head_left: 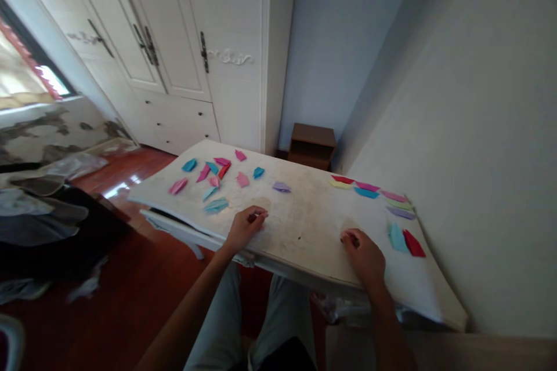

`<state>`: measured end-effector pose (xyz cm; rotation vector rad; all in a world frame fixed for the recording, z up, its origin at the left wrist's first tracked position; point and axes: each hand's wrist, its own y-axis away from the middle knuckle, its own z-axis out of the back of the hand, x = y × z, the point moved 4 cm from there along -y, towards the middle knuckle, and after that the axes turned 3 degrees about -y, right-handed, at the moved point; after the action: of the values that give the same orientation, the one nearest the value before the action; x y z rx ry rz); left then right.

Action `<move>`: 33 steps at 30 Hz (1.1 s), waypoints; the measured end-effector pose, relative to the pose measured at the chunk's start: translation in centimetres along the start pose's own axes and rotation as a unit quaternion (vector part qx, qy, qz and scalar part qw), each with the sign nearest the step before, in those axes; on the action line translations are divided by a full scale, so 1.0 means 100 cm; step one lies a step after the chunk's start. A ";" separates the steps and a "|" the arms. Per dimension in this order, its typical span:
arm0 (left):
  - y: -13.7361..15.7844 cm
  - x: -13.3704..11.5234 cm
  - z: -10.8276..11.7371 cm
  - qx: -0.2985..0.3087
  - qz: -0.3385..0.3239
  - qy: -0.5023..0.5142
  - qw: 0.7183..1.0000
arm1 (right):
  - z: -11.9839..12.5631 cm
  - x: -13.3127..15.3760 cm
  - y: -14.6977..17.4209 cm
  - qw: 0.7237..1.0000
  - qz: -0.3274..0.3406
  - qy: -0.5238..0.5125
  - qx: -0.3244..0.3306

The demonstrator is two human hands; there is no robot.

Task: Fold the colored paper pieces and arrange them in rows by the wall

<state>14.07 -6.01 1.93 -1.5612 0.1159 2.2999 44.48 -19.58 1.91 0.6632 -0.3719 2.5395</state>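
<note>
My left hand (249, 226) rests over the near edge of the white table (311, 226), its fingers curled toward the thumb with nothing visible between them. Closest to it are a light-blue folded paper piece (216, 205) and a lilac one (282, 187). My right hand (364, 256) is also curled, fingertips close together near the tabletop, holding nothing I can see. To its right lie a pale aqua folded paper (397, 237) and a dark red one (413, 243). Several pink, blue and red folded papers, among them a pink one (178, 186), are scattered on the left half.
Along the table's far right side, flat folded papers lie in a row, including a magenta one (368, 186) and a purple one (401, 213). A white wardrobe (237, 98) stands behind, beside a brown cabinet (312, 135). A wall (478, 145) borders the right side.
</note>
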 end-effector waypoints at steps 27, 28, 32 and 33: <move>-0.055 0.052 0.169 -0.065 0.036 -0.379 0.923 | 0.002 -0.020 -0.003 0.989 -0.024 -0.142 0.010; -0.054 0.052 0.170 -0.055 0.029 -0.380 0.923 | 0.002 -0.020 -0.003 0.989 -0.024 -0.144 0.010; -0.050 0.050 0.176 -0.012 0.003 -0.373 0.928 | 0.001 -0.023 -0.003 0.988 -0.020 -0.152 0.005; -0.049 0.050 0.178 -0.004 0.000 -0.371 0.929 | 0.001 -0.023 -0.003 0.988 -0.016 -0.153 0.002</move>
<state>-1.64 4.45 4.84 -0.5995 -0.0871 2.7152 46.44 -20.29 0.87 1.0572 -0.4561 2.4087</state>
